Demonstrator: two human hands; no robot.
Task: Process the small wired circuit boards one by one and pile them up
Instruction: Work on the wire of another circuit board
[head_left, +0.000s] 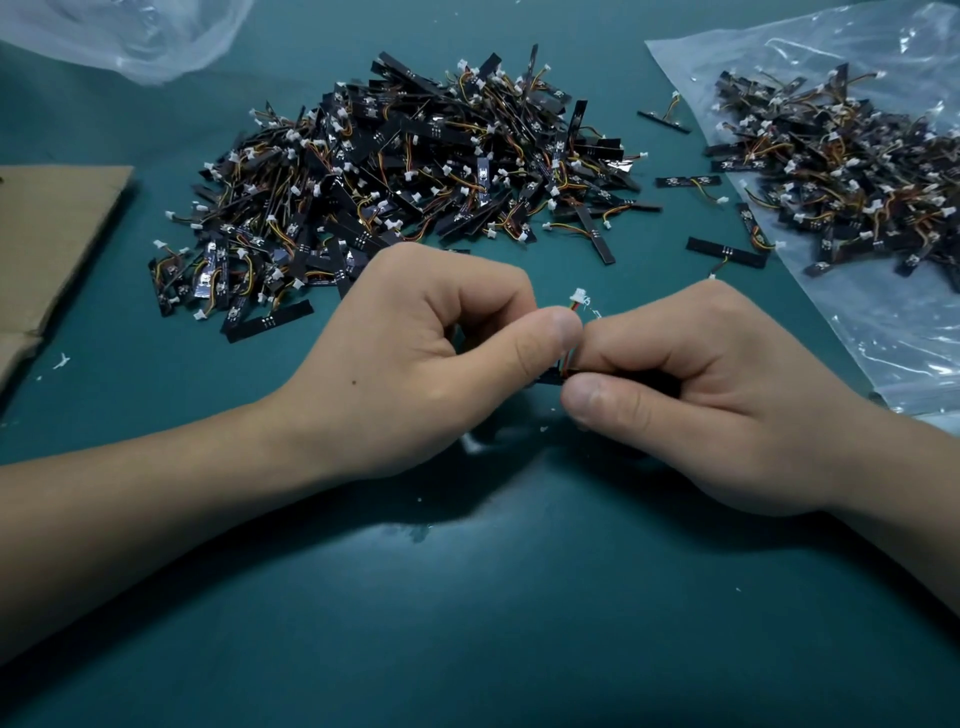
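A small wired circuit board (548, 378) sits at the frame's centre, pinched between both hands, its white connector (577, 297) poking up above the thumbs. The left hand (415, 353) nips the wires with thumb and forefinger, and the right hand (701, 384) grips the dark strip in curled fingers. Behind them, upper centre, lies a large pile (405, 171) of boards on the teal table (467, 623), with a second pile (841, 171) on a clear plastic bag (883, 338) at the upper right and cardboard (52, 234) at the left edge.

Bare green mat (467, 623) lies open near the body; the big board pile (395, 176) blocks the far middle.
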